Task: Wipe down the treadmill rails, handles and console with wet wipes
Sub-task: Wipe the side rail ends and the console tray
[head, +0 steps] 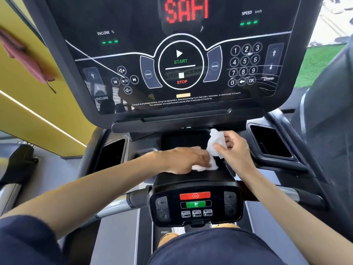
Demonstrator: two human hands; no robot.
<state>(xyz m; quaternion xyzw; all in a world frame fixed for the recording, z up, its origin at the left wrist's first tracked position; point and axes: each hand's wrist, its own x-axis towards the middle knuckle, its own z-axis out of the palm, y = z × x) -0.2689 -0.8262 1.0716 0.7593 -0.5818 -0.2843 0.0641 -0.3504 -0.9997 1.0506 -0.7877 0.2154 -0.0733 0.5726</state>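
Both hands on one white wipe (pixel 216 140), over the black tray (pixel 181 140) in the middle, just near of the console (pixel 181 64). Could be two wipes bunched together; can't tell.

Right hand (pixel 235 148): fingers (pixel 229 139) and thumb pinch the far, raised end of the wipe. Left hand (pixel 181 159): motion-blurred, lying over the near end, which is down on the tray. Pinching or pressing flat, can't tell.

Risks from here, as I judge them:
- Tear. Wipe is stretched between the two hands, so a hard pull from either side could rip it or yank it out of the right pinch.
- Accidental key press. The keypad (pixel 195 204) sits just near of the tray, with the green key (pixel 195 204) under both wrists. A dropped forearm or a wipe stroke running off the near edge could hit it. Person is standing on the belt, and the display shows red letters, so power is on.
- Same on the console: START (pixel 180 58) is dead centre of the panel and a broad swipe would cross it.
- Wetness. A soaked wipe pressed hard could push liquid into the dark gap at the far side of the tray, under the console lip.
- Missed spots. The pockets left (pixel 112 153) and right (pixel 271 140) are deep and easy to skip, as is the handlebar (pixel 118 205) under the left arm.
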